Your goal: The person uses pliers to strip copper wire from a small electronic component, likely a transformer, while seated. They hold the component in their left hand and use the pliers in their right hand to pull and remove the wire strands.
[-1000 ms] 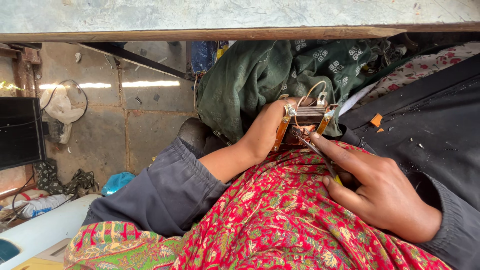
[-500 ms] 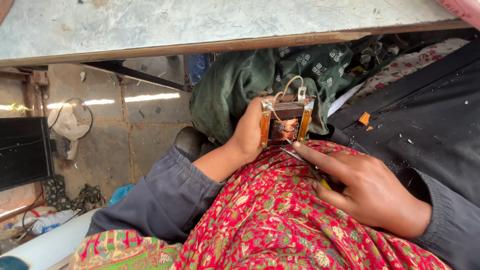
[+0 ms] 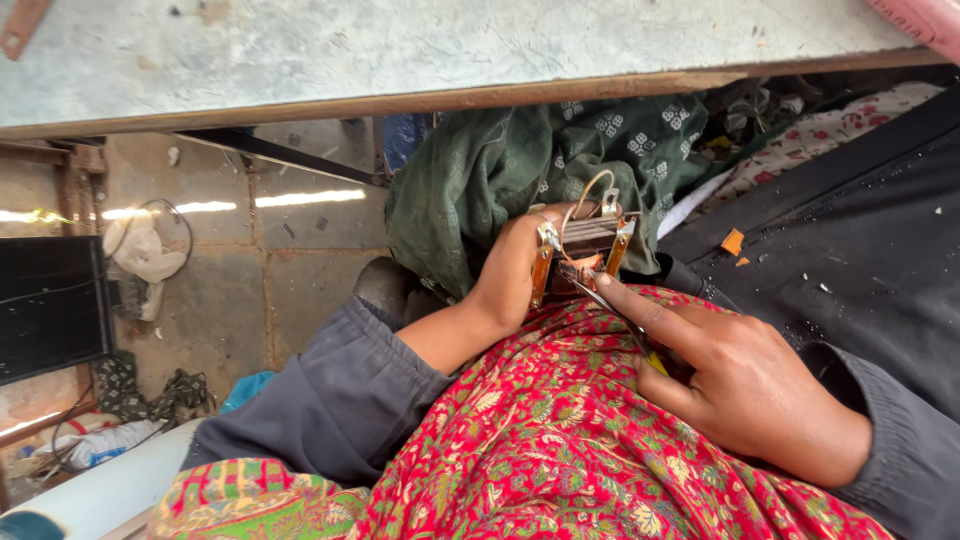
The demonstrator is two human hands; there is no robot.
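A: Which screens appear in the head view?

B: One: a dark rectangular panel (image 3: 50,310) at the left edge, standing upright on the floor side, black and unlit, with a thin pale line across it. Whether it is a monitor or another flat panel cannot be told.

A: Packages?

B: One possible: a crumpled whitish plastic wrapper (image 3: 100,445) with a blue patch, lying low on the left below the panel.

A: Labels or signs?

B: None can be made out.
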